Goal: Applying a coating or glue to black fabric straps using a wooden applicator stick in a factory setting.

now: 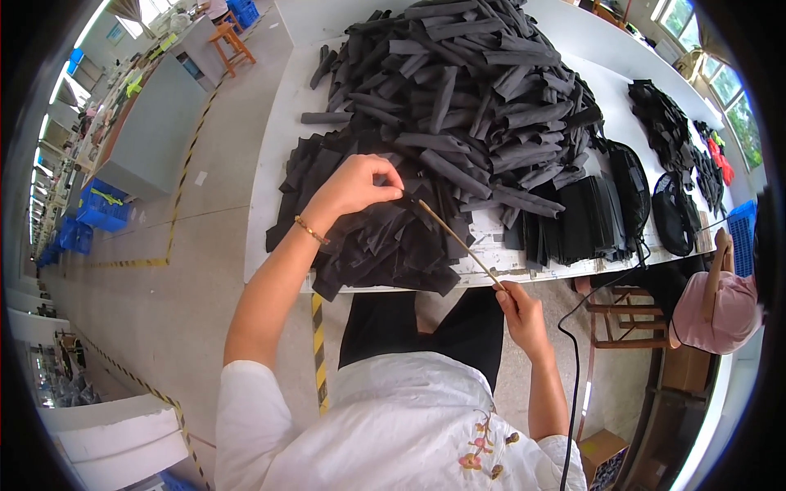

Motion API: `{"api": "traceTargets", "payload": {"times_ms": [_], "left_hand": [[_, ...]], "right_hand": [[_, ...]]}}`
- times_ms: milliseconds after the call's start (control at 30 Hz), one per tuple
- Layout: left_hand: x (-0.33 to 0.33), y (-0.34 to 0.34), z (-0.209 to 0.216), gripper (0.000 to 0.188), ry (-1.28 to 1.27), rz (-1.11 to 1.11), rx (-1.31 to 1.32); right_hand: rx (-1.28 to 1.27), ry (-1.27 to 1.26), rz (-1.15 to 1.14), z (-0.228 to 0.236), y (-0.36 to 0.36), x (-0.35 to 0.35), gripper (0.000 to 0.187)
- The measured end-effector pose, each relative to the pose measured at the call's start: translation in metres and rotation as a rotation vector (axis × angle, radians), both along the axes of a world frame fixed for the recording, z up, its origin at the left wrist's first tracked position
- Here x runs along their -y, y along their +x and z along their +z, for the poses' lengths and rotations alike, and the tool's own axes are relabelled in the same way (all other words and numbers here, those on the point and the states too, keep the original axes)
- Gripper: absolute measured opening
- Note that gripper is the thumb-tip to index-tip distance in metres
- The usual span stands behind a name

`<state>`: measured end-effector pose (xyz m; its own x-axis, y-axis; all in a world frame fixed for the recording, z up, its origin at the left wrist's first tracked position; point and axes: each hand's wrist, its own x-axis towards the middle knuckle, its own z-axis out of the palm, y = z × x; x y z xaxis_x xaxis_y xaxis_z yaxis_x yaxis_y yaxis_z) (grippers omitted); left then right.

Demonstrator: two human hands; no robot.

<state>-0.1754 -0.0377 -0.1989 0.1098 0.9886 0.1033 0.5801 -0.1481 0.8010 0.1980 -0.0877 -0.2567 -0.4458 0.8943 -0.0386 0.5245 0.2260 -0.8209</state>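
Note:
My right hand (524,317), near the table's front edge, grips the lower end of a thin tan stick (458,237). The stick slants up and left, its far tip just short of my left fingertips. My left hand (362,183) is closed in a pinch; a small dark bit shows at the fingertips, too small to name. Beneath it spreads a loose heap of flat black fabric pieces (385,254). Behind that rises a large pile of rolled black fabric tubes (491,82).
The white table (274,172) carries a row of upright black fabric pieces (577,221) and black mesh items (673,213) at right. A black cord (577,368) hangs on my right. Another person in pink (716,311) sits right, by a wooden stool (626,321). Blue crates (102,204) stand far left.

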Motion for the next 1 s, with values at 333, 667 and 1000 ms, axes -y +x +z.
{"api": "traceTargets", "payload": {"times_ms": [333, 667, 1000], "left_hand": [[0.000, 0.004, -0.004, 0.012, 0.073, -0.107, -0.028], [0.013, 0.042, -0.007, 0.010, 0.188, -0.328, -0.152], [0.077, 0.080, -0.023, 0.081, 0.617, 0.520, 0.701]], "right_hand": [[0.032, 0.004, 0.011, 0.006, -0.001, 0.001, 0.019], [-0.065, 0.178, 0.116, -0.011, -0.023, -0.004, 0.019], [-0.401, -0.485, 0.132, -0.032, -0.076, 0.022, 0.029]]}}
